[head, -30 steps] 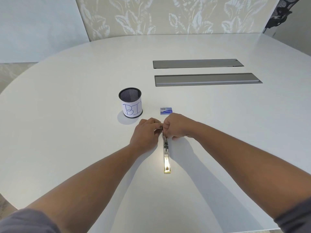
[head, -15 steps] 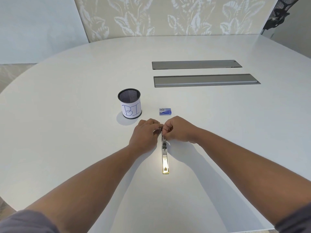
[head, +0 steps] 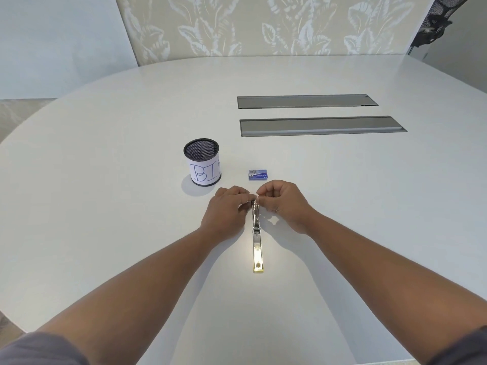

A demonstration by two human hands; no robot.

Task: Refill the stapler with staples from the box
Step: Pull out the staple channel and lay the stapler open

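The opened stapler point(head: 256, 241) lies mid-counter point(head: 105, 206), its far end pinched between the curled fingers of the left hand point(head: 228, 209) and right hand point(head: 284, 202), the staple box point(head: 258, 174) just beyond them.

Silver stapler point(head: 256, 238) lying opened flat, small blue staple box point(head: 257, 174) beyond — closed

One opened silver metal stapler point(head: 256, 241) lies at centre frame. One small blue staple box point(head: 258, 174) sits above it. One black mesh cup labelled "BIN" point(head: 202, 162) stands centre left. Two long grey recessed panels point(head: 307, 101) point(head: 322, 126) occupy the white counter point(head: 105, 180), upper right. Two hands point(head: 228, 212) point(head: 286, 202).
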